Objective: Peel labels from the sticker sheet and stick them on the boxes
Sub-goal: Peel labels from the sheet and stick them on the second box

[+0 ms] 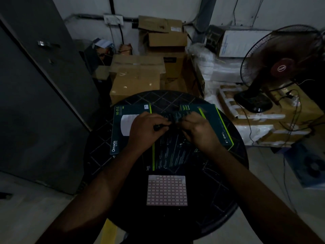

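A sticker sheet (pixel 167 190) with a red-edged grid of small labels lies flat at the near side of a round black table (pixel 225 182). Beyond it lie dark teal boxes: an Omada Wi-Fi box (pixel 123 127) on the left, a black-printed box (pixel 168 152) in the middle and a green-edged box (pixel 218 124) on the right. My left hand (pixel 147 129) and my right hand (pixel 198 129) meet above the boxes, fingers curled round a small dark object (pixel 173 118) held between them. What that object is stays unclear in the dim light.
Brown cardboard cartons (pixel 137 76) are stacked behind the table. A standing fan (pixel 281 67) sits on a taped carton (pixel 263 120) at the right, with cables trailing down. A grey metal cabinet (pixel 35 103) fills the left side.
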A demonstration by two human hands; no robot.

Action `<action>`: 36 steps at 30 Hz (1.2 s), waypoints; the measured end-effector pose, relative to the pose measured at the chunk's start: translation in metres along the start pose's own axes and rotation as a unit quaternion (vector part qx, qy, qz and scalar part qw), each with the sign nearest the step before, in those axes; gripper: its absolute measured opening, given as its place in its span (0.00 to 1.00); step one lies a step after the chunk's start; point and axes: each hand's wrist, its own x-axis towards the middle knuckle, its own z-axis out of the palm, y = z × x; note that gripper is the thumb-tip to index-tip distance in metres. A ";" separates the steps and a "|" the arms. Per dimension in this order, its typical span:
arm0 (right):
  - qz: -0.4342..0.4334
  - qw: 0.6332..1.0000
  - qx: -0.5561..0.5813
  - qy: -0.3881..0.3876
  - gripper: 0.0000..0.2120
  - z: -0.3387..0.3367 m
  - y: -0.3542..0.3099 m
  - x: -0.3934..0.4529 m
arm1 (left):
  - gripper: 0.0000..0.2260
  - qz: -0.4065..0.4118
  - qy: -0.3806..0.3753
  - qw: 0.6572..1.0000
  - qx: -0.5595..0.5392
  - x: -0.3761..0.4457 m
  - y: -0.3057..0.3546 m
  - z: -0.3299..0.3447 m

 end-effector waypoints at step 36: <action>0.156 0.972 0.165 0.058 0.11 -0.010 0.002 -0.010 | 0.07 0.015 0.010 1.000 0.000 -0.014 0.008 0.001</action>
